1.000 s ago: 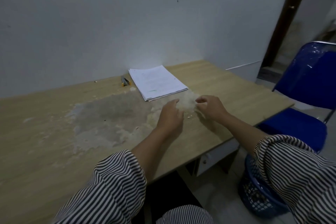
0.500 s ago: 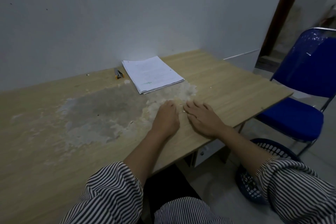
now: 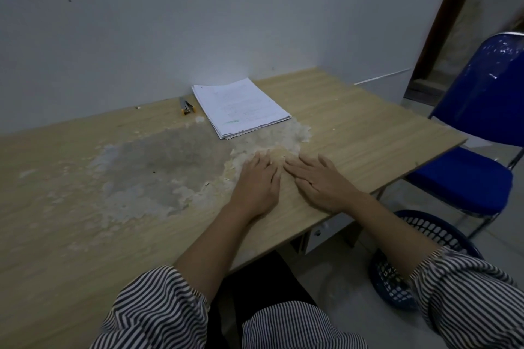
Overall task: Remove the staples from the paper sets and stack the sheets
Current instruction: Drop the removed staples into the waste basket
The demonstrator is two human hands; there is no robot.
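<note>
Both hands flat on desk (image 3: 354, 127), palms down, fingers spread, holding nothing. Left hand (image 3: 256, 181) and right hand (image 3: 321, 183) side by side, near each other but w/ a narrow gap between, fingertips pointing toward the wall. Both sit near the desk's front-right edge, on/at the border of a worn patch (image 3: 158, 170) where the laminate has peeled off: grey in the middle, pale flaky bits round the rim. Left fingertips lie on the flaky area; right hand mostly on intact wood grain.

Paper stack (image 3: 241, 108) lies flat farther back, near the wall, well apart from both hands. White sheets, printed, some green + reddish marks near the front edge; edges roughly squared, lower sheets stick out slightly at the front-left corner. Can't tell if any staples remain in it. Stack's front corner overlaps the flaky patch.

Small tool (image 3: 186, 106), metal w/ orange/yellow end, lies just left of the stack, close to the wall – looks like a staple remover or stapler, too small to tell which. Tiny pale scrap (image 3: 138, 107) further left by the wall.

Striped sleeves (image 3: 158, 312) pushed up, forearms bare. Blue chair (image 3: 482, 127) right of desk, blue plastic basket (image 3: 442, 232) on floor beside it, under the right forearm in view.
</note>
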